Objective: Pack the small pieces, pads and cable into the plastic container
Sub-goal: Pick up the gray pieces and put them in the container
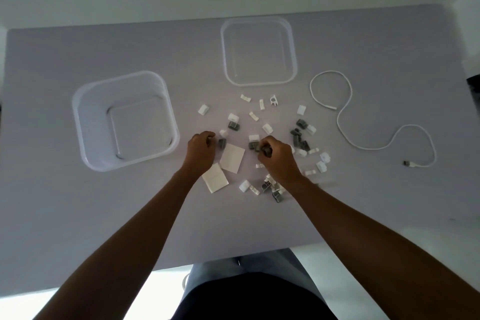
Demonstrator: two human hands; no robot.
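Several small white and grey plastic pieces [301, 138] lie scattered across the middle of the table. Two white square pads [232, 158] rest between my hands, a second pad [215, 181] just below the first. A white cable [345, 122] snakes along the right side. The clear plastic container [91, 143] stands at the left, with nothing inside. My left hand [200, 153] is curled next to a grey piece [222, 143]; whether it holds anything is hidden. My right hand [278, 157] is closed on grey pieces [265, 151].
A clear square lid [293, 60] lies flat at the back centre. The table's near edge [155, 266] runs just in front of my lap. A wall rises behind the table's far edge.
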